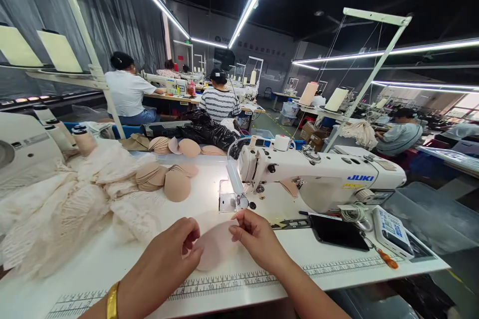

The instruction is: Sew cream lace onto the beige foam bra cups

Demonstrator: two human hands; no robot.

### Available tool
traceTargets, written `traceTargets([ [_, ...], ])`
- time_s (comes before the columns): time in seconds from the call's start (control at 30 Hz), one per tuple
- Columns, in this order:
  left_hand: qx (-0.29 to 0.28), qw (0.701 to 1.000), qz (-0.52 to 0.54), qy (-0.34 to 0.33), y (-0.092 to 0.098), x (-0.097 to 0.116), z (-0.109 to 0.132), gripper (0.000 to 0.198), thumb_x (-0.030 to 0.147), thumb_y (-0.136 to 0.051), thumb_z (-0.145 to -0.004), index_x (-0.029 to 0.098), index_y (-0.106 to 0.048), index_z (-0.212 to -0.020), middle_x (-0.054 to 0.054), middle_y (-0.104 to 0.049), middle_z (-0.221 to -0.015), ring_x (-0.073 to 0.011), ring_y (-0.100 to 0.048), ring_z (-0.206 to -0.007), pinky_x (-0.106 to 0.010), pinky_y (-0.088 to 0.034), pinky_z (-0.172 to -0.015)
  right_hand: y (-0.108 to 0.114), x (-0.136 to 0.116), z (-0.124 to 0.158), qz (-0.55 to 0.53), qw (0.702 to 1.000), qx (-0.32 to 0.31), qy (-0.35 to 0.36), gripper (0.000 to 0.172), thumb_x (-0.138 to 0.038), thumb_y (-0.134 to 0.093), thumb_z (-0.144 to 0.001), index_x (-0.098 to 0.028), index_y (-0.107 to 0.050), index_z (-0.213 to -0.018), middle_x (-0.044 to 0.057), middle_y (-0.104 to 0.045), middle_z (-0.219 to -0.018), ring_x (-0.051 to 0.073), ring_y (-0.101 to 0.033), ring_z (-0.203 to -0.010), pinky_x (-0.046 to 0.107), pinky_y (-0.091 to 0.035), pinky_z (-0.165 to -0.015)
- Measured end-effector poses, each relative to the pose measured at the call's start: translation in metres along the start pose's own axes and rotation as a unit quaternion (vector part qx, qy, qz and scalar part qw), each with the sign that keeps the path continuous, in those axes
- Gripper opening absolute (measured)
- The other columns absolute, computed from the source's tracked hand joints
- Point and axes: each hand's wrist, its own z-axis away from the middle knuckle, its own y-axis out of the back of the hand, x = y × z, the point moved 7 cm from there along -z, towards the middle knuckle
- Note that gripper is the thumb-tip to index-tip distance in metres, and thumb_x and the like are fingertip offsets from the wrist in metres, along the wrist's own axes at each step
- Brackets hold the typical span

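A pale, sheer rounded fabric piece (pixel 217 246) lies partly raised above the white sewing table, in front of the needle area. My right hand (pixel 258 239) pinches its upper right edge between thumb and fingers. At the piece's left side is my left hand (pixel 168 254), its fingers curled and the thumb held apart from them. The thumb tip comes up to the fabric edge; whether it touches cannot be made out. Just beyond my hands stands a white JUKI sewing machine (pixel 325 179), its lamp lighting the metal needle plate (pixel 227 203).
Stacks of beige rounded pads (pixel 177 187) lie left of the machine. Cream ruffled fabric (pixel 75 209) covers the table's left side. On the right are a black phone (pixel 339 233) and a white control box (pixel 392 232). A printed ruler (pixel 224 284) runs along the front edge. Co-workers sit beyond.
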Motion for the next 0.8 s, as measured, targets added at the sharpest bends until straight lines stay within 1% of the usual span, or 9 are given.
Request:
traceTargets([
  [0.1,0.009,0.986,-0.021,-0.163,0.013,0.045,-0.006,0.05,0.03,-0.066,-0.084,0.024,-0.061,-0.133,-0.014,-0.065,-0.139,-0.0352,-0.062,-0.129,-0.053,-0.053,-0.106,-0.011,-0.018,0.01,0.082,0.996,-0.025,0.027,0.009,-0.03,-0.068,-0.093,-0.024,-0.072,-0.098,-0.004,-0.061,-0.069,0.018,-0.061,-0.07,0.031,-0.046,-0.072],
  [0.17,-0.076,0.976,0.024,-0.204,0.01,0.064,-0.012,0.077,0.027,-0.072,-0.08,0.028,-0.045,-0.153,-0.014,-0.054,-0.156,-0.0339,-0.052,-0.142,-0.053,-0.045,-0.118,-0.017,-0.031,0.018,0.111,0.991,-0.041,0.055,0.008,-0.024,-0.065,-0.093,-0.024,-0.073,-0.095,-0.004,-0.063,-0.071,0.017,-0.06,-0.069,0.03,-0.044,-0.071],
  [0.27,-0.241,0.955,0.105,-0.134,-0.006,0.061,-0.021,0.07,0.026,-0.074,-0.073,0.026,-0.053,-0.14,-0.006,-0.069,-0.126,-0.0256,-0.066,-0.107,-0.038,-0.056,-0.092,-0.015,-0.042,0.028,0.117,0.989,-0.042,0.077,0.008,-0.027,-0.066,-0.093,-0.024,-0.073,-0.091,-0.003,-0.063,-0.073,0.016,-0.057,-0.067,0.03,-0.043,-0.067],
  [0.4,-0.352,0.921,0.162,-0.036,-0.02,0.035,-0.026,0.019,0.032,-0.066,-0.075,0.022,-0.056,-0.087,0.006,-0.052,-0.073,-0.0137,-0.048,-0.065,-0.024,-0.035,-0.055,0.004,-0.042,0.029,0.112,0.99,0.025,0.078,0.021,-0.038,-0.067,-0.092,-0.024,-0.076,-0.105,-0.002,-0.059,-0.072,0.017,-0.054,-0.063,0.03,-0.043,-0.062],
  [0.47,-0.28,0.953,0.103,-0.057,-0.009,0.023,-0.038,0.014,0.029,-0.061,-0.078,0.022,-0.048,-0.078,0.007,-0.047,-0.068,-0.0124,-0.043,-0.061,-0.024,-0.03,-0.053,0.009,-0.043,0.024,0.114,0.986,0.079,0.092,0.034,-0.039,-0.068,-0.091,-0.025,-0.075,-0.121,0.0,-0.061,-0.079,0.017,-0.053,-0.062,0.03,-0.044,-0.06],
  [0.53,-0.132,0.984,-0.01,-0.122,0.015,0.018,-0.051,0.011,0.022,-0.056,-0.081,0.022,-0.046,-0.076,0.006,-0.05,-0.067,-0.0136,-0.044,-0.06,-0.026,-0.03,-0.055,0.005,-0.046,0.016,0.12,0.979,0.114,0.116,0.04,-0.036,-0.067,-0.091,-0.026,-0.072,-0.129,0.001,-0.064,-0.085,0.015,-0.053,-0.06,0.029,-0.044,-0.057],
  [0.63,0.037,0.96,-0.146,-0.237,0.045,0.016,-0.054,0.012,0.015,-0.047,-0.09,0.022,-0.052,-0.081,0.0,-0.059,-0.074,-0.0182,-0.049,-0.064,-0.031,-0.032,-0.061,-0.011,-0.05,0.002,0.16,0.959,0.13,0.194,0.026,-0.025,-0.06,-0.095,-0.026,-0.072,-0.118,0.002,-0.066,-0.092,0.014,-0.053,-0.06,0.027,-0.043,-0.055],
  [0.73,0.07,0.91,-0.264,-0.312,0.047,0.011,-0.047,0.018,0.011,-0.049,-0.097,0.022,-0.06,-0.089,-0.004,-0.068,-0.087,-0.0226,-0.057,-0.075,-0.035,-0.037,-0.068,-0.026,-0.044,-0.011,0.299,0.899,0.102,0.305,0.025,-0.009,-0.05,-0.094,-0.024,-0.068,-0.101,0.003,-0.066,-0.091,0.017,-0.058,-0.071,0.027,-0.042,-0.062],
  [0.8,0.001,0.901,-0.288,-0.326,0.032,0.008,-0.044,0.012,0.013,-0.064,-0.094,0.022,-0.062,-0.087,-0.003,-0.069,-0.088,-0.0237,-0.061,-0.078,-0.035,-0.04,-0.07,-0.03,-0.025,-0.019,0.432,0.837,0.055,0.332,0.026,-0.002,-0.049,-0.09,-0.024,-0.064,-0.09,0.002,-0.064,-0.084,0.018,-0.055,-0.073,0.028,-0.037,-0.063],
])
